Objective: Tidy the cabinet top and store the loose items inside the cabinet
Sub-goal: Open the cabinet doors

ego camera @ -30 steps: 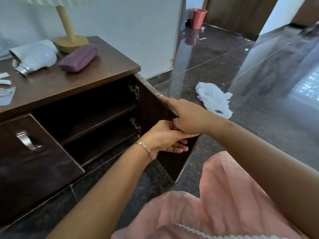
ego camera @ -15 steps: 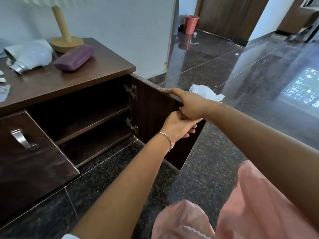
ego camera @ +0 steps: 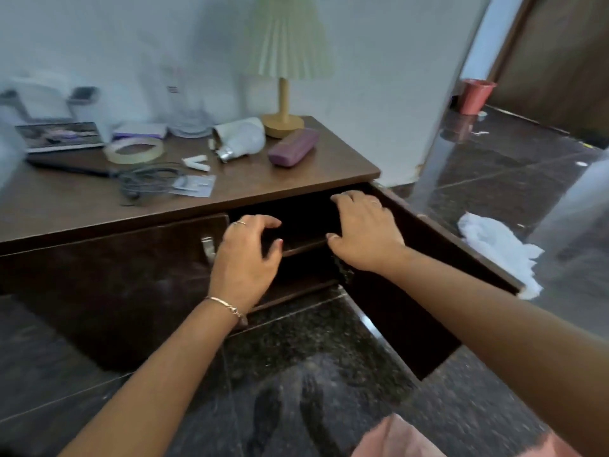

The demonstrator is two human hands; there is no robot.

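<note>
Cabinet top (ego camera: pixel 280 183) carries the loose items: tape roll (ego camera: pixel 133 150), tangled cable (ego camera: pixel 148 183), bulb (ego camera: pixel 242 140), purple case (ego camera: pixel 293 147) and lamp (ego camera: pixel 283 122) (far left end too blurred to read). Left hand (ego camera: pixel 245 255) hovers at the open compartment (ego camera: pixel 306 222), fingers loosely half-curled, holding nothing. Right hand (ego camera: pixel 362 232) is just beside it, fingers mostly straight, nothing held. Door (ego camera: pixel 402 324) stands swung out right; white bag (ego camera: pixel 497 245) lies on the floor beyond.

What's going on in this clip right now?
A person faces a low cabinet whose right door stands open. The left hand and right hand are both empty, in front of the open shelves. The purple case, bulb, tape roll and cable lie on the cabinet top, not yet stored.
</note>
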